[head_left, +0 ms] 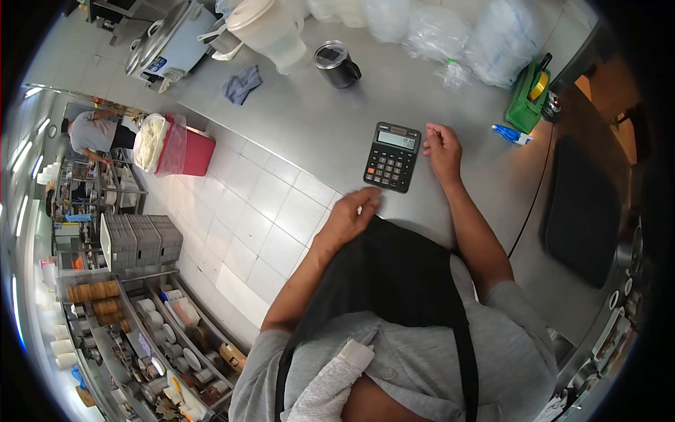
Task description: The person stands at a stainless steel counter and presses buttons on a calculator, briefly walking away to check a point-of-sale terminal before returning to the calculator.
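1. Head view, calculator: the black calculator (392,157) lies face up on the metal table (302,133), between the two hands; digits show on its display, too small to read surely, and the brand lettering above is not clear either
2. Head view, left hand: the left hand (351,215) is at the table edge, its fingers loosely curled with a gap at the thumb and nothing seen in them; the fingertips are by the calculator's lower left corner, and whether they touch it I cannot tell
3. Head view, right hand: the right hand (444,152) is just beside the calculator's right side, fingers partly bent, loosely open, gripping nothing that shows
4. Head view, far side of the table: a grey cloth (242,85), a dark lidded mug (337,65) and filled clear plastic bags (439,32); a large cooker (172,48) bears a blue label that is illegible
5. Head view, right part: a green tape dispenser (524,98) with yellow tape, near a blue and white item (512,134) whose print is unreadable
6. Head view, left background: a person (95,132) in a grey top, bent forward near a red bin (191,150)
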A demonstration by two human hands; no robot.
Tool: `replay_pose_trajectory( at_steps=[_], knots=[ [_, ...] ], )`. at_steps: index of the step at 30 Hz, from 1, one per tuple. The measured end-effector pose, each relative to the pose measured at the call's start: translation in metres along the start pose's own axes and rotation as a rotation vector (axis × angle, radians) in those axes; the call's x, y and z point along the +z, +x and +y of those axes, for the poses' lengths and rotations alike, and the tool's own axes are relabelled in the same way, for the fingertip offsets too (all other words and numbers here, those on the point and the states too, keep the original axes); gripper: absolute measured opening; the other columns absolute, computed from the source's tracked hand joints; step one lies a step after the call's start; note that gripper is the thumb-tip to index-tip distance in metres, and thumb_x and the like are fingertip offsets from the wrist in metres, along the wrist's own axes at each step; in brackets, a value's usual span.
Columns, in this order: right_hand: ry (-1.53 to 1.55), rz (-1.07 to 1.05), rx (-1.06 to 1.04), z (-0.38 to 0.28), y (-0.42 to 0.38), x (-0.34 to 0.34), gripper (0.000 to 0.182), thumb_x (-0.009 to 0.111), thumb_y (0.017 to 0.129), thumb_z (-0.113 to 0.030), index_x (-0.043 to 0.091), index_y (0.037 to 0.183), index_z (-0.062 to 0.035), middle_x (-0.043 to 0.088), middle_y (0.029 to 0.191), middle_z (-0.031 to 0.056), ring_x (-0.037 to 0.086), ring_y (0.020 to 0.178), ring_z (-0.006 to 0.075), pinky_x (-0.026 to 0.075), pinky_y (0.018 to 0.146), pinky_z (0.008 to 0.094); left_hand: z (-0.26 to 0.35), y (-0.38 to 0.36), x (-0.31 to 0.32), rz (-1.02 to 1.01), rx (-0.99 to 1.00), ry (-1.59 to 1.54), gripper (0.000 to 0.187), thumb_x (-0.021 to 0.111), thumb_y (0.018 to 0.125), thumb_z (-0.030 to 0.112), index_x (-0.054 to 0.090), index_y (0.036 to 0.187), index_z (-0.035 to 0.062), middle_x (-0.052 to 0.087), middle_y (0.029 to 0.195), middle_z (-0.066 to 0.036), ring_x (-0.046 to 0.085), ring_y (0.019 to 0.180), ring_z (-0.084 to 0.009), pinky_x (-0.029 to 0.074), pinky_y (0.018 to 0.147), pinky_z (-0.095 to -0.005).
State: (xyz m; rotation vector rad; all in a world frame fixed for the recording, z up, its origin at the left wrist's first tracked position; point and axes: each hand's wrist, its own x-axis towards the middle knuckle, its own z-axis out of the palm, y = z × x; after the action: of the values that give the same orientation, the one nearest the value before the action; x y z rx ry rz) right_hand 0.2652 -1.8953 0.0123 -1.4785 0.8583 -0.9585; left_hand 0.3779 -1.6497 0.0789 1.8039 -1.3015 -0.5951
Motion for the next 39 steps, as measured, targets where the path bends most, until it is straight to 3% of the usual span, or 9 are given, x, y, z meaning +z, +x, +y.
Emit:
replay_pose_trajectory(
  at_steps=[2,5,8,11,15,20,23,27,39],
  knots=[
    [-0.003,0.006,-0.024,0.0,-0.001,0.0,0.016,0.062,0.099,-0.014,0.069,0.109,-0.0028,0.06,0.099,0.0036,0.064,0.073,0.0101,0.056,0.058,0.0242,0.017,0.005,-0.001,-0.145,-0.049,0.039,0.031,0.066,0.097,0.018,0.063,0.126,0.0066,0.066,0.079,-0.016,0.065,0.071,-0.0265,0.052,0.069,-0.0372],
    [0.028,0.022,-0.033,0.007,0.001,0.001,0.015,0.063,0.099,-0.014,0.069,0.108,-0.0039,0.06,0.097,0.0032,0.065,0.072,0.0097,0.057,0.057,0.0242,0.011,0.015,0.007,-0.116,0.026,0.115,0.035,0.066,0.097,0.021,0.062,0.129,0.0076,0.066,0.075,-0.016,0.064,0.064,-0.029,0.051,0.064,-0.0392],
    [0.038,0.028,-0.029,0.007,0.002,-0.001,0.015,0.063,0.099,-0.014,0.07,0.108,-0.0042,0.06,0.096,0.0032,0.065,0.072,0.0096,0.057,0.057,0.0243,0.015,0.021,0.011,-0.142,0.004,0.133,0.032,0.067,0.096,0.021,0.065,0.125,0.0073,0.067,0.077,-0.018,0.065,0.066,-0.0312,0.053,0.065,-0.0386],
    [0.039,0.036,-0.05,0.008,0.0,0.001,0.015,0.063,0.099,-0.014,0.07,0.108,-0.0042,0.06,0.095,0.0032,0.065,0.071,0.0094,0.057,0.057,0.0242,0.009,0.028,0.011,-0.191,0.034,0.235,0.027,0.067,0.097,0.021,0.067,0.119,0.0054,0.069,0.081,-0.014,0.066,0.068,-0.0247,0.053,0.067,-0.0341],
    [0.033,0.038,-0.038,0.001,-0.001,0.0,0.015,0.063,0.099,-0.014,0.07,0.107,-0.004,0.06,0.095,0.0032,0.064,0.071,0.0092,0.057,0.057,0.0238,0.015,0.046,-0.006,0.05,0.01,-0.239,0.025,0.064,0.101,0.024,0.068,0.111,0.0015,0.068,0.088,0.0,0.058,0.073,-0.0095,0.049,0.066,-0.0261],
    [0.031,0.019,-0.047,0.003,-0.001,0.001,0.015,0.063,0.099,-0.014,0.07,0.107,-0.0037,0.06,0.095,0.0033,0.064,0.07,0.0094,0.056,0.056,0.0237,-0.088,0.075,-0.015,0.323,-0.237,-0.13,0.023,0.062,0.101,0.023,0.069,0.103,0.0008,0.059,0.071,0.004,0.048,0.059,-0.0037,0.041,0.054,-0.0227],
    [0.018,0.021,-0.066,0.004,0.002,0.001,0.015,0.063,0.099,-0.014,0.07,0.107,-0.0037,0.061,0.095,0.0035,0.064,0.069,0.0097,0.056,0.056,0.0239,-0.1,0.079,-0.015,0.507,-0.195,-0.12,0.022,0.062,0.1,0.023,0.068,0.102,0.0011,0.06,0.071,0.003,0.049,0.061,-0.0047,0.043,0.056,-0.0231],
    [-0.001,0.017,-0.055,0.002,0.0,0.001,0.014,0.063,0.099,-0.013,0.07,0.106,-0.0032,0.062,0.096,0.0038,0.064,0.069,0.0101,0.056,0.056,0.024,-0.094,0.073,-0.014,0.519,-0.147,0.056,0.022,0.061,0.1,0.025,0.067,0.102,0.0045,0.067,0.075,-0.009,0.062,0.065,-0.0186,0.051,0.065,-0.0314],
    [-0.002,-0.009,-0.069,0.01,0.003,-0.001,0.014,0.063,0.098,-0.013,0.069,0.105,-0.0026,0.061,0.095,0.0051,0.065,0.069,0.011,0.056,0.056,0.0246,-0.095,0.072,-0.01,0.574,-0.111,0.07,0.022,0.061,0.1,0.024,0.067,0.102,0.0035,0.069,0.078,-0.012,0.065,0.068,-0.0238,0.052,0.067,-0.0335]
  ],
)
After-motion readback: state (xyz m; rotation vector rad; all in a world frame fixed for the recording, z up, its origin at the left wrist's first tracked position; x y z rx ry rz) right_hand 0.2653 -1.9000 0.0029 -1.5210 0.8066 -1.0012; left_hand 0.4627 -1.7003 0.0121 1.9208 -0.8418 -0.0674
